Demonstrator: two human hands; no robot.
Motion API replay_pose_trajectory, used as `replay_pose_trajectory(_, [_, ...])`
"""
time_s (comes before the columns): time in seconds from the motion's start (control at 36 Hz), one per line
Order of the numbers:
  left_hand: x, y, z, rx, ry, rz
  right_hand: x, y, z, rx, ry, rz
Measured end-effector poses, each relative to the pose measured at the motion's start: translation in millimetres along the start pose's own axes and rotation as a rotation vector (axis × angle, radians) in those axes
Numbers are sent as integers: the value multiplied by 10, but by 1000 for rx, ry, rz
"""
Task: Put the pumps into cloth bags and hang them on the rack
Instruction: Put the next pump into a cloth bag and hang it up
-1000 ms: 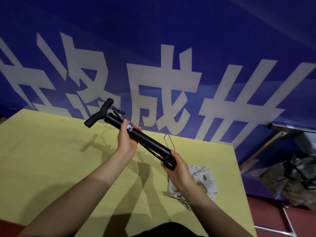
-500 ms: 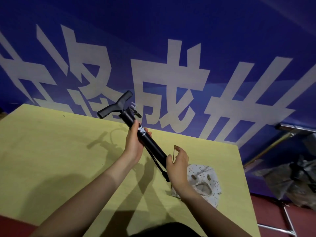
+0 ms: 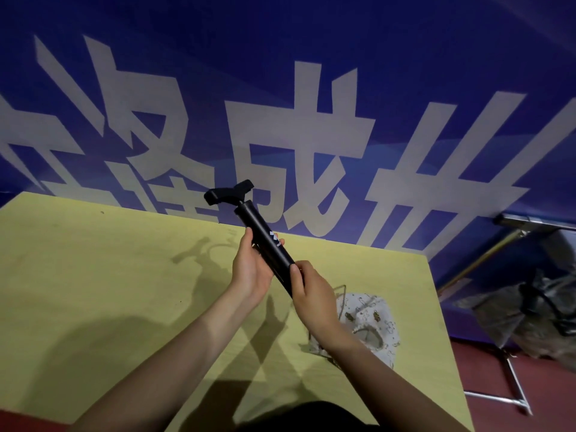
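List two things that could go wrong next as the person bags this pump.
1. The cloth bag lies flat under the right hand; both hands grip the black hand pump, so freeing one could let it slip.
2. The T-handle may snag the bag's opening.

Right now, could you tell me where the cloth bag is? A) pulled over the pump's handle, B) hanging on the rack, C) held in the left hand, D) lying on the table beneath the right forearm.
D: the cloth bag lies flat on the table under the right forearm, while both hands hold the pump above it.
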State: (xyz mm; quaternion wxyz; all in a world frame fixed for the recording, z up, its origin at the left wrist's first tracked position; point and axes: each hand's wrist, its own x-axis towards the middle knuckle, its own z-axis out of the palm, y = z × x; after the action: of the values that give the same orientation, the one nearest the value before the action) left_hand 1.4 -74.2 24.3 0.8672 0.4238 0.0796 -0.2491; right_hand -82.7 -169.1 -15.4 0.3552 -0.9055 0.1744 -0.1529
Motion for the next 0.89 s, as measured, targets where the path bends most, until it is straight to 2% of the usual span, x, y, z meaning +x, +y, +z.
replay_pose_trajectory(0.08, [21,14,20,45,9,35,10,-19,-14,130,-104,44])
replay_pose_trajectory(0.19, [71,115,34,115,78,108,31,-11,-28,461,-260,205])
replay_pose_trajectory(0.28, [130,221,-10,153,141,151,40,3,-81,581,-406,305])
replay_pose_trajectory(0.39, [207,274,-194,308,203,219,49,27,-180,589,-549,293])
replay_pose_trajectory(0.58, [207,385,-424,606,239,329,18,107,-247,648,-632,336])
replay_pose_trajectory(0.67, [243,526,-475,655,252,360,1,179,-240,660,-661,383])
replay_pose_trajectory(0.89, [427,754,-496,974,161,279,-23,210,-275,668,-744,365])
